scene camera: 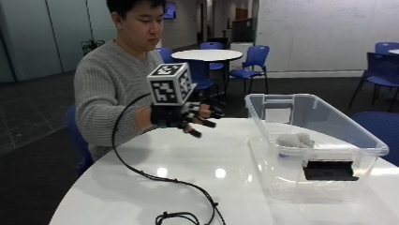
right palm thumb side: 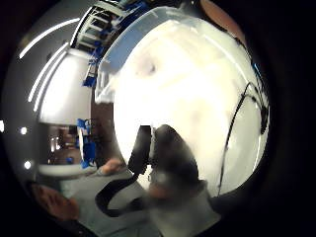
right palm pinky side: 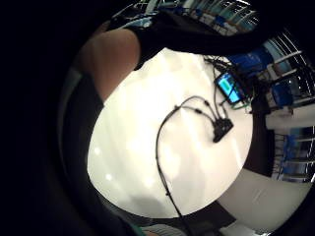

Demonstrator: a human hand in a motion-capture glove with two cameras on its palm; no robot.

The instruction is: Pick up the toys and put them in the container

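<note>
While you are holding your gloved right hand [scene camera: 190, 117] above the white table [scene camera: 187, 178], its fingers are hanging relaxed, gripping nothing. A grey toy [scene camera: 295, 140] is lying inside the clear container [scene camera: 368, 145]. Both palm views are showing table surface [right palm pinky side: 147, 162]; the thumb-side one is showing the container's rim [right palm thumb side: 111, 64].
</note>
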